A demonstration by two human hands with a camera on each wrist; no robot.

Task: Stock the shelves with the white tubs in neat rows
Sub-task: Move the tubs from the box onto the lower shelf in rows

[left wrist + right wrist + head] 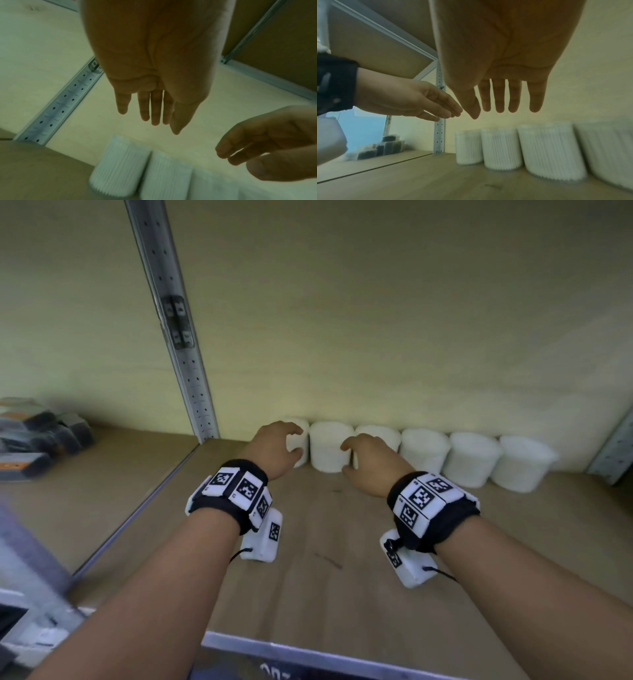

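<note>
Several white tubs (474, 458) stand in one row against the back wall of the wooden shelf (325, 542). My left hand (279, 443) hovers in front of the leftmost tub (301, 440), fingers loosely spread and holding nothing. My right hand (368, 460) hovers in front of the third tub (382, 434), also empty. The second tub (329, 446) shows between the two hands. In the left wrist view the left fingers (155, 108) hang straight above the tubs (120, 169). The right wrist view shows the right fingers (499, 97) straight above the ribbed tubs (501, 148).
A perforated metal upright (191, 371) borders the bay on the left. Beyond it lies a pile of dark packets (37, 436) on the neighbouring shelf. Another metal upright (613, 453) stands at the right end of the row. The shelf's metal front edge (308, 652) runs below my forearms.
</note>
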